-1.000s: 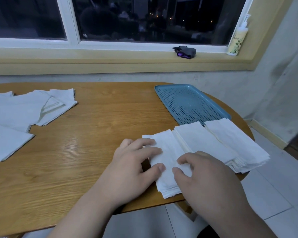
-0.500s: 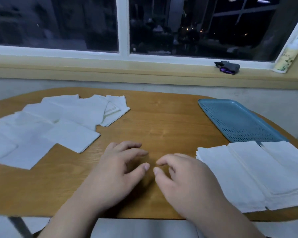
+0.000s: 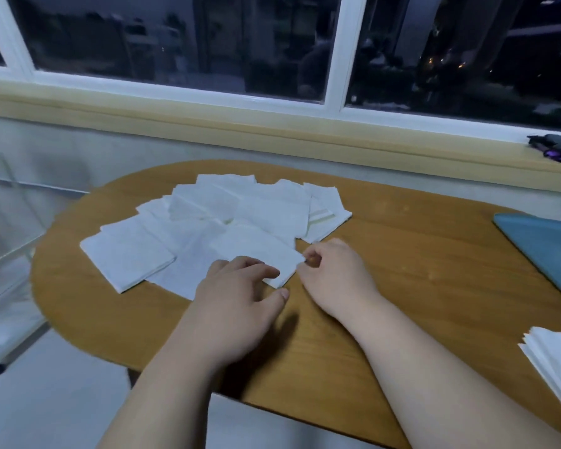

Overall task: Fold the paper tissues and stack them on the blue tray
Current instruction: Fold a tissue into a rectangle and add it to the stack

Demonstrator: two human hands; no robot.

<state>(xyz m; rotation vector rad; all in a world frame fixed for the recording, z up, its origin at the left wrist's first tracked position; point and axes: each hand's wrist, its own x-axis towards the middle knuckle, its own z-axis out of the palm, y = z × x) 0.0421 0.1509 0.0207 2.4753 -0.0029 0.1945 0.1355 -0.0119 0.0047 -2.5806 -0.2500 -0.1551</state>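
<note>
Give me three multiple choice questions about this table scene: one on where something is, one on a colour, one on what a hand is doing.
1. Where does the blue tray lie?
A. on the floor
B. at the wooden table's right side
C. on a chair

2. What colour are the loose tissues?
A. pink
B. yellow
C. white

3. What is the right hand doing?
A. pinching the nearest tissue's corner
B. holding a bottle
C. lying flat on bare wood

Answers:
1 B, the tray sits on the tabletop at the view's right edge.
2 C, every spread sheet is white.
3 A, its curled fingers close on that corner.
</note>
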